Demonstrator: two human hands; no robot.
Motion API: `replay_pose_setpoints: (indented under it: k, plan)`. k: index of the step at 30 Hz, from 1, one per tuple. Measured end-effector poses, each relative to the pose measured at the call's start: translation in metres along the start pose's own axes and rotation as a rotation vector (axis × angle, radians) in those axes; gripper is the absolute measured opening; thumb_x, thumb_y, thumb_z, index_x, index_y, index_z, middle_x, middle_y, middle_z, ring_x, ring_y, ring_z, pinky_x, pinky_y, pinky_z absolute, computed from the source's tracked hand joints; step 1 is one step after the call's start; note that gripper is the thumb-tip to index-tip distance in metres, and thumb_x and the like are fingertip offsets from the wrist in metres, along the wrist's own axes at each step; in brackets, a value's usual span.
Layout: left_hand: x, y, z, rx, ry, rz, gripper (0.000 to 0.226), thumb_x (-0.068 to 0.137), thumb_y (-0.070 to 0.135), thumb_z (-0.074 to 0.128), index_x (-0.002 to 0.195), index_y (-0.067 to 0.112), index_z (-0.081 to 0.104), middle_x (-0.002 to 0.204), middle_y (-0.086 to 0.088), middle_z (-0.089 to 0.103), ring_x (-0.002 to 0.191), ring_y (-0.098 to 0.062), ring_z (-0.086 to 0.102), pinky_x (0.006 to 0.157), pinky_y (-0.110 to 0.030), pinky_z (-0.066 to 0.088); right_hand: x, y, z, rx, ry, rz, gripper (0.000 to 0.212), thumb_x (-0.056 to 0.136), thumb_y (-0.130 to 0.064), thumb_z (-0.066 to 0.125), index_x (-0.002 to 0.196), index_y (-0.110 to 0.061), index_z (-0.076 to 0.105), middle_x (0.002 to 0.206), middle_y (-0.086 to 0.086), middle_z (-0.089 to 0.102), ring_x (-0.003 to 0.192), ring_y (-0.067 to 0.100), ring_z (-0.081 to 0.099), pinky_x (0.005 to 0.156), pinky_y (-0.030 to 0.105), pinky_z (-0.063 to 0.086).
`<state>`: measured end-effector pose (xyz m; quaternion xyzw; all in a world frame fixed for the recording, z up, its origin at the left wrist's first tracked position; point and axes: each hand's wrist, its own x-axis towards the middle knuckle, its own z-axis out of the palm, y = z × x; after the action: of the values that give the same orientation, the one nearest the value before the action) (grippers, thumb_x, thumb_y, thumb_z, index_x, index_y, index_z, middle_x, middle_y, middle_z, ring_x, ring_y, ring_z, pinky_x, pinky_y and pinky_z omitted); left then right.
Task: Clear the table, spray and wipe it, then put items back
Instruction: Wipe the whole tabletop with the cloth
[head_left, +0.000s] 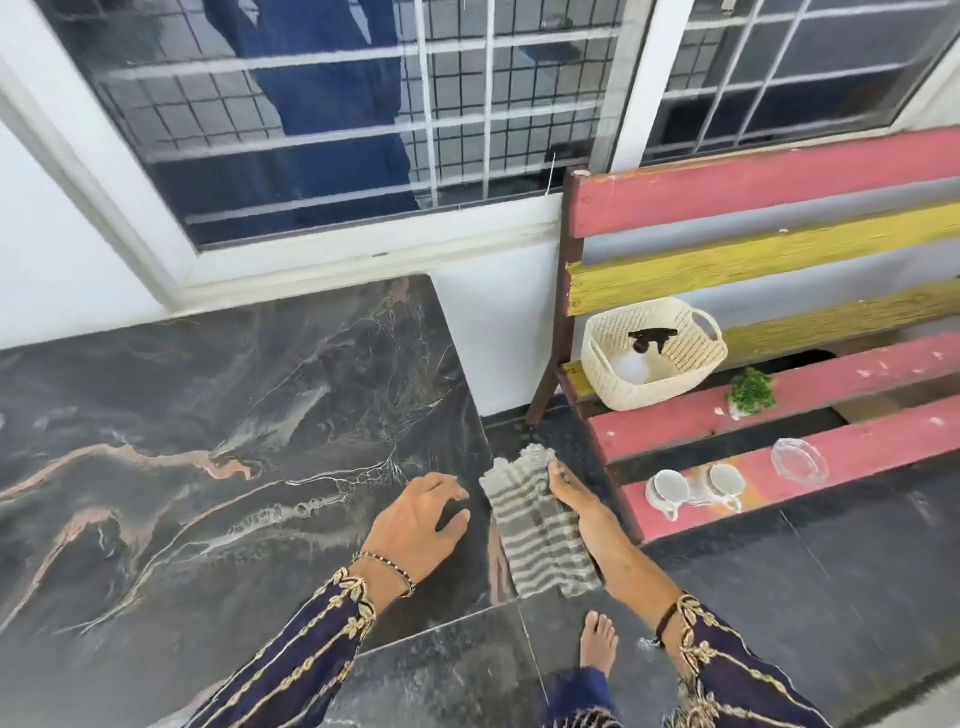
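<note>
Grey cloth (537, 525) beside marble table (208, 415) edge

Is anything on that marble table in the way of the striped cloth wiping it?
Nothing visible does. The right hand holds the striped cloth at the marble table edge; only the left hand is over that edge.

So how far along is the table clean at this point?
Clearing looks done: the basket with the spray bottle, the plant, glass dish and cups sit on the bench, off the table. In hand: the right hand grips the striped cloth at the table's edge; the left hand rests on top. Whether spraying or wiping is finished cannot be told. Left: putting items back.
</note>
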<state>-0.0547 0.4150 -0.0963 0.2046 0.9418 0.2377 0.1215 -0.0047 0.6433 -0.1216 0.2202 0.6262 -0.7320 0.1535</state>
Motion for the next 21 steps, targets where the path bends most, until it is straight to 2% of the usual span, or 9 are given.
replay_pose_setpoints:
  k: [3, 6, 7, 9, 10, 12, 15, 17, 21]
  plan:
    - [0.048, 0.033, 0.018, -0.067, -0.013, 0.01, 0.024, 0.094, 0.034, 0.052, 0.114, 0.027, 0.063, 0.132, 0.014, 0.054, 0.121, -0.006, 0.051, 0.099, -0.028, 0.047, 0.036, -0.015, -0.045, 0.139, 0.078, -0.001, 0.053, 0.101, -0.044, 0.054, 0.151, -0.029, 0.046, 0.152, -0.019, 0.042, 0.146, 0.007, 0.034, 0.127, 0.038, 0.015]
    - [0.103, 0.067, 0.042, -0.124, -0.035, 0.013, 0.024, 0.094, 0.032, 0.053, 0.114, 0.027, 0.064, 0.13, 0.014, 0.055, 0.12, -0.006, 0.052, 0.093, -0.028, 0.052, 0.073, -0.029, -0.09, 0.274, 0.159, -0.007, 0.045, 0.099, -0.04, 0.058, 0.141, -0.025, 0.058, 0.146, -0.004, 0.059, 0.138, 0.019, 0.052, 0.121, 0.045, 0.034]
    - [0.119, 0.077, 0.05, -0.131, -0.05, 0.011, 0.025, 0.095, 0.033, 0.052, 0.116, 0.027, 0.064, 0.131, 0.014, 0.054, 0.122, -0.006, 0.051, 0.094, -0.029, 0.052, 0.084, -0.035, -0.102, 0.313, 0.187, -0.032, 0.042, 0.095, -0.04, 0.06, 0.134, -0.025, 0.062, 0.135, -0.004, 0.068, 0.129, 0.019, 0.061, 0.113, 0.042, 0.044]
    - [0.16, 0.099, 0.071, -0.148, -0.084, 0.01, 0.026, 0.095, 0.033, 0.051, 0.118, 0.026, 0.063, 0.132, 0.012, 0.054, 0.124, -0.007, 0.049, 0.096, -0.032, 0.051, 0.114, -0.049, -0.136, 0.388, 0.199, -0.064, 0.036, 0.088, -0.042, 0.062, 0.119, -0.025, 0.068, 0.11, -0.004, 0.079, 0.102, 0.018, 0.075, 0.083, 0.034, 0.061]
    - [0.18, 0.11, 0.083, -0.162, -0.095, 0.01, 0.026, 0.096, 0.033, 0.051, 0.118, 0.025, 0.063, 0.131, 0.011, 0.055, 0.124, -0.008, 0.049, 0.096, -0.033, 0.051, 0.131, -0.055, -0.154, 0.42, 0.207, -0.062, 0.034, 0.088, -0.043, 0.062, 0.114, -0.022, 0.069, 0.1, 0.0, 0.08, 0.089, 0.021, 0.078, 0.069, 0.033, 0.063]
    - [0.208, 0.129, 0.099, -0.171, -0.116, 0.008, 0.026, 0.096, 0.031, 0.051, 0.117, 0.023, 0.063, 0.128, 0.009, 0.057, 0.123, -0.009, 0.049, 0.096, -0.032, 0.051, 0.16, -0.068, -0.185, 0.442, 0.282, -0.05, 0.033, 0.096, -0.046, 0.058, 0.112, -0.019, 0.068, 0.091, 0.005, 0.08, 0.076, 0.026, 0.079, 0.059, 0.036, 0.063]
    - [0.245, 0.151, 0.127, -0.163, -0.142, -0.016, 0.024, 0.095, 0.031, 0.052, 0.115, 0.024, 0.063, 0.124, 0.009, 0.06, 0.121, -0.009, 0.05, 0.096, -0.027, 0.047, 0.208, -0.088, -0.236, 0.424, 0.445, -0.073, 0.037, 0.103, -0.049, 0.051, 0.122, -0.02, 0.062, 0.095, 0.005, 0.079, 0.081, 0.027, 0.077, 0.074, 0.045, 0.063]
    - [0.258, 0.161, 0.14, -0.156, -0.165, -0.034, 0.025, 0.094, 0.032, 0.052, 0.115, 0.024, 0.063, 0.123, 0.009, 0.06, 0.12, -0.008, 0.051, 0.095, -0.027, 0.047, 0.236, -0.097, -0.267, 0.436, 0.563, -0.065, 0.038, 0.105, -0.049, 0.048, 0.129, -0.021, 0.057, 0.102, 0.004, 0.077, 0.087, 0.027, 0.077, 0.079, 0.046, 0.063]
    - [0.276, 0.174, 0.163, -0.148, -0.216, -0.047, 0.026, 0.094, 0.033, 0.05, 0.115, 0.024, 0.063, 0.121, 0.01, 0.061, 0.117, -0.008, 0.053, 0.092, -0.029, 0.05, 0.284, -0.112, -0.326, 0.429, 0.646, -0.01, 0.052, 0.106, -0.05, 0.042, 0.147, -0.018, 0.045, 0.135, 0.013, 0.063, 0.116, 0.033, 0.066, 0.103, 0.055, 0.052]
